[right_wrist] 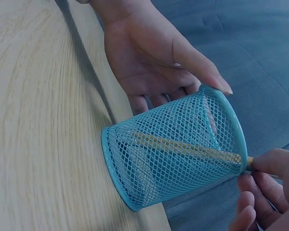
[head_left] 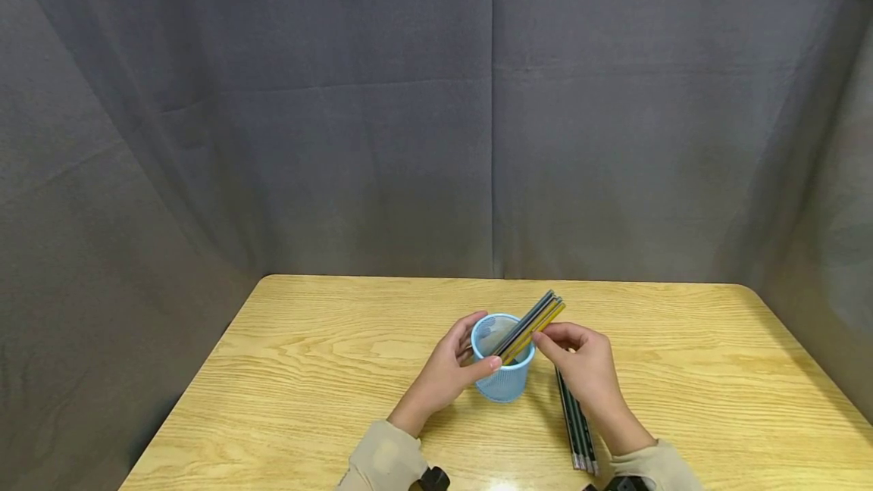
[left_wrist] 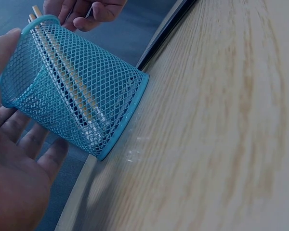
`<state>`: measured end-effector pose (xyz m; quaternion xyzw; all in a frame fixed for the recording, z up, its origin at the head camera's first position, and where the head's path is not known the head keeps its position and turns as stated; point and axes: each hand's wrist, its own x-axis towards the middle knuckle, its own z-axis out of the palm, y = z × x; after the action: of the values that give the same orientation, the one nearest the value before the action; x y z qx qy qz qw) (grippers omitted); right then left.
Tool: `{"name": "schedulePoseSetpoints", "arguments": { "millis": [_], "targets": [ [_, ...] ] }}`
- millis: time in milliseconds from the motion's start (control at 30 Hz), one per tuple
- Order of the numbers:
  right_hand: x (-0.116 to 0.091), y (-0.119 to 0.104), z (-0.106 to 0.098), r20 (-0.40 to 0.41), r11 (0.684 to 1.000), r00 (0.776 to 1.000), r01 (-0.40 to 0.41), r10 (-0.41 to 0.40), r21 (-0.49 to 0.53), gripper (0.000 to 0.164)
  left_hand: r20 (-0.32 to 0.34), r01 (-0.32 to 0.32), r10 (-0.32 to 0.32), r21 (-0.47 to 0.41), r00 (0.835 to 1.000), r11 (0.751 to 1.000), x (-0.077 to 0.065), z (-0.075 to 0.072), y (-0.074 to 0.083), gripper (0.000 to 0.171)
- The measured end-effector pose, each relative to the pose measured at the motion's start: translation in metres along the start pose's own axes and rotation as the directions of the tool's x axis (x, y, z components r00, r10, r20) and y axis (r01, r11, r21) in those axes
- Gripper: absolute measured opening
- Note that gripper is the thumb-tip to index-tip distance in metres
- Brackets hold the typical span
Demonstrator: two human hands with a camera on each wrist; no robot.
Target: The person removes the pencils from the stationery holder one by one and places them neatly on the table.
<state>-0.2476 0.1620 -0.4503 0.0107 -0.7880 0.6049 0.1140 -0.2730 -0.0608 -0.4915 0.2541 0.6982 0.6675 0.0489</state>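
Filling step apparently in hand: mesh cup (head_left: 502, 386) gripped by left hand (head_left: 443, 371); yellow pencil (head_left: 549, 318) pinched by right hand (head_left: 588, 364). Lowering, then loosened pinch, likely called for.

Booth: grey curtains (head_left: 341, 135), wooden table (head_left: 307, 354)

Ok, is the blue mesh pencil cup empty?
Not empty: pencils slant inside the mesh cup, showing through its sides and poking out above.
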Motion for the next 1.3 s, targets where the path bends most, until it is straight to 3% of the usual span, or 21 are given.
{"name": "schedulePoseSetpoints", "arguments": {
  "millis": [833, 1300],
  "targets": [
    [-0.006, -0.011, -0.014, -0.016, 0.998, 0.998, 0.068, -0.068, 0.002, 0.025, 0.002, -0.014, 0.014, -0.007, 1.0, 1.0, 0.0, -0.001, -0.001, 0.069],
    [-0.007, -0.015, -0.018, -0.073, 0.995, 0.994, 0.089, -0.085, 0.052, 0.024, -0.004, -0.02, 0.02, -0.001, 1.0, 1.0, 0.0, -0.001, -0.002, 0.068]
  ]
}}
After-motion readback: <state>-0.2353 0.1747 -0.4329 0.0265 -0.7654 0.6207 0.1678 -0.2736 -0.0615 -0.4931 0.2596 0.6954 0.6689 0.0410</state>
